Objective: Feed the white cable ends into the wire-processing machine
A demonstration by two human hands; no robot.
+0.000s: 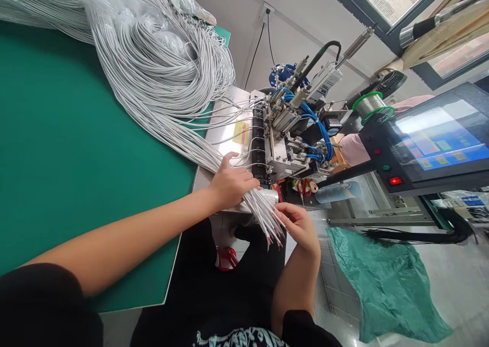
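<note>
A thick bundle of white cables (160, 133) runs from a large coiled heap down to my hands. My left hand (234, 185) is closed around the bundle a short way before its ends. Past that hand the loose cable ends (265, 219) fan out, some showing red tips. At their right side my right hand (300, 225) has its fingers pinched on a cable near the ends; the fingertips are partly hidden. Just beyond my hands, several single cables lead into the black slotted holder (259, 138) of a metal machine (290, 133).
The coiled cables lie partly in clear plastic on a green table (76, 158). A control screen (435, 138) with a lit red button stands at the right. A wire spool (372, 107) sits behind it. Green sheeting (389, 281) lies on the floor.
</note>
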